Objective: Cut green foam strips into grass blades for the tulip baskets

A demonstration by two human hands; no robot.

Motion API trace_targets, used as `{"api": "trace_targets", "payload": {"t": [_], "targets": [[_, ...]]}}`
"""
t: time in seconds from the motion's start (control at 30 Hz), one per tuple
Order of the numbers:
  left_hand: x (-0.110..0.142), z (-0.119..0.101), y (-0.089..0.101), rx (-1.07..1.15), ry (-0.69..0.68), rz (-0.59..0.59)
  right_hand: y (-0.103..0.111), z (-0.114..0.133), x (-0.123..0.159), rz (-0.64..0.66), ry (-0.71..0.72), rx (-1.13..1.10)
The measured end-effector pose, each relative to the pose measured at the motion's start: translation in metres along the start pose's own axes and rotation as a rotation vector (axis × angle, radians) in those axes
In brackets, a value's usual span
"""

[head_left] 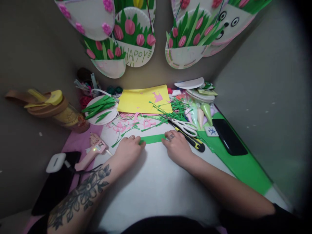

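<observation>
Paper strip (154, 139) between left hand (129, 149) and right hand (177, 148). Glue gun (98, 147) left of left hand. Utility knife (198, 144) beside right hand, scissors (189, 132) behind it; smartphone (229, 136) farther right. Paper sheet (135, 99) behind strip, right of paper plate (111, 115).

the green strip (153, 139) is smooth matt paper. right of it, the black phone (229, 136) looks glossy; left, the pink glue gun (88, 158) looks plastic.

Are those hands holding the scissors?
No, the left hand and right hand hold a green strip, while the scissors lie beyond them.
</observation>
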State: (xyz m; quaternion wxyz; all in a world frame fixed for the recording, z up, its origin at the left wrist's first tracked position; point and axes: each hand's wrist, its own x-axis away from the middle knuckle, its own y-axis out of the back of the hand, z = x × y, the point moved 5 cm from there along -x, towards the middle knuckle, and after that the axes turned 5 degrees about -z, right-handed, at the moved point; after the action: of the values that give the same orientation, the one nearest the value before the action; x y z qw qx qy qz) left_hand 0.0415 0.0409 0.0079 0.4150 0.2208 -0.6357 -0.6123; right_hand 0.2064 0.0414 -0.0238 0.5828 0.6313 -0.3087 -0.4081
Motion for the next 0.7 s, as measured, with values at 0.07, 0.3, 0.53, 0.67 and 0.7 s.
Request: {"api": "trace_targets", "payload": {"t": [0.07, 0.3, 0.53, 0.67, 0.7], "targets": [[0.004, 0.003, 0.003, -0.002, 0.057, 0.048, 0.002, -0.006, 0.002, 0.028, -0.041, 0.012], [0.01, 0.008, -0.002, 0.0, 0.125, 0.108, 0.001, -0.011, 0.004, 0.015, -0.065, -0.003], [0.019, 0.006, 0.001, -0.021, 0.154, 0.073, -0.003, -0.011, 0.007, -0.047, -0.031, -0.023], [0.019, 0.006, 0.001, 0.002, 0.15, 0.086, -0.004, 0.001, 0.003, -0.097, 0.047, 0.029], [0.018, 0.006, 0.0, 0.005, 0.145, 0.09, -0.005, 0.005, 0.001, -0.102, 0.063, 0.035]]}}
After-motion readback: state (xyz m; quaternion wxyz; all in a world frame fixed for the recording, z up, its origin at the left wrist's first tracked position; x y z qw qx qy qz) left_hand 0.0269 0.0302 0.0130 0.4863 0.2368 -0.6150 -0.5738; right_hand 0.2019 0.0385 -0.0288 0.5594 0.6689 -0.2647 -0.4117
